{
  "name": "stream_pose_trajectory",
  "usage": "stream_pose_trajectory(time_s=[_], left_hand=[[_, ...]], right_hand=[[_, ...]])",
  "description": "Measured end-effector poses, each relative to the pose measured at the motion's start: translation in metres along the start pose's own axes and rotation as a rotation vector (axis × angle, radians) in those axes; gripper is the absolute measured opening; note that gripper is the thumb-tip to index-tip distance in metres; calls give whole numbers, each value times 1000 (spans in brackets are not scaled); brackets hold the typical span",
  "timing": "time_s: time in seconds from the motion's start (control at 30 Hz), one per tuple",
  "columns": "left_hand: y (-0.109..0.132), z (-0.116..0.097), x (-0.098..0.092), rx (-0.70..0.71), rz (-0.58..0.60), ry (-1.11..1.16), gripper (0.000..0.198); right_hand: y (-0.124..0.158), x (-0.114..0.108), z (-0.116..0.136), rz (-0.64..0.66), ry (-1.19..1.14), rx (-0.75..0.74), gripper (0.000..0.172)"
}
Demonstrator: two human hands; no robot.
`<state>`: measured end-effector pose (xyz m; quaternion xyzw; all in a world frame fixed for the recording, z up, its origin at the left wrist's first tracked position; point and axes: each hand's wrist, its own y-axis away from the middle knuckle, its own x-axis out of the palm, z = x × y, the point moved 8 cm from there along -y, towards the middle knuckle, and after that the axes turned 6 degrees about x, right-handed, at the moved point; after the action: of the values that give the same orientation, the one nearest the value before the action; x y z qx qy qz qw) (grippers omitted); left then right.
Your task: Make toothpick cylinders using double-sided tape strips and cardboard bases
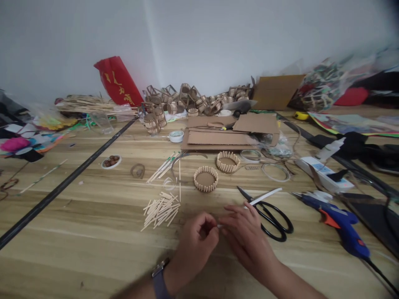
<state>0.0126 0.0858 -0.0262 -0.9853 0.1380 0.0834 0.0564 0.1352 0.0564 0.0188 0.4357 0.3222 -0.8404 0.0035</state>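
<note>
My left hand (pixel 199 236), a watch on its wrist, is closed in a pinch at a small white end showing between my hands. My right hand (pixel 245 232) is beside it, thumb and fingers pressed together around a narrow white strip (pixel 266 196), which comes out past the fingers and crosses the black-handled scissors (pixel 272 222). Most of the strip's middle is hidden by the right hand. Beyond the hands are two round pieces ringed with short wooden pegs, a nearer one (pixel 205 179) and a farther one (pixel 228 162). Left of them lies a pile of thin cut sticks (pixel 161 211).
A blue glue gun (pixel 338 222) with a cord lies at right, near a white power strip (pixel 324 173). Cardboard sheets (pixel 218 139), a bowl of brown beads (pixel 111 162) and tape rings (pixel 276 172) lie farther back. Several small wooden buckets (pixel 187 99) are heaped by the wall.
</note>
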Motion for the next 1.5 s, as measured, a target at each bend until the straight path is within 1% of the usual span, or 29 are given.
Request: stream_pose_trajectory(time_s=[0.2, 0.43, 0.63, 0.77, 0.83, 0.9, 0.93, 1.0, 1.07, 1.13, 1.27, 1.5], left_hand=[[3, -2, 2, 0, 24, -4, 8], [3, -4, 5, -4, 49, 12, 9], [1, -4, 6, -35, 73, 52, 11], [2, -1, 8, -46, 82, 68, 10], [1, 2, 8, -58, 81, 75, 10], [0, 3, 7, -75, 70, 80, 10], [0, 4, 7, -82, 59, 79, 10], [-1, 5, 5, -98, 35, 71, 9], [-2, 6, 3, -111, 17, 61, 9], [-1, 6, 3, -118, 4, 43, 7], [1, 4, 3, -102, 3, -21, 6], [3, 2, 4, -53, 18, -110, 8]], right_hand=[[-5, 0, -2, 22, -153, 104, 12], [-5, -1, -4, 27, -228, 173, 13], [-7, -2, -6, 17, -248, 232, 18], [-7, 0, -7, 48, -243, 259, 21], [-7, 2, -8, 74, -237, 259, 22], [-7, 0, -8, 66, -216, 239, 18], [-7, -3, -7, 35, -191, 218, 13], [-7, -12, -3, -69, -109, 161, 6], [-6, -22, 5, -167, -24, 100, 5], [-6, -26, 12, -204, 15, 69, 9], [-7, -24, 18, -194, 25, 60, 16], [-7, -20, 17, -194, 6, 71, 23]])
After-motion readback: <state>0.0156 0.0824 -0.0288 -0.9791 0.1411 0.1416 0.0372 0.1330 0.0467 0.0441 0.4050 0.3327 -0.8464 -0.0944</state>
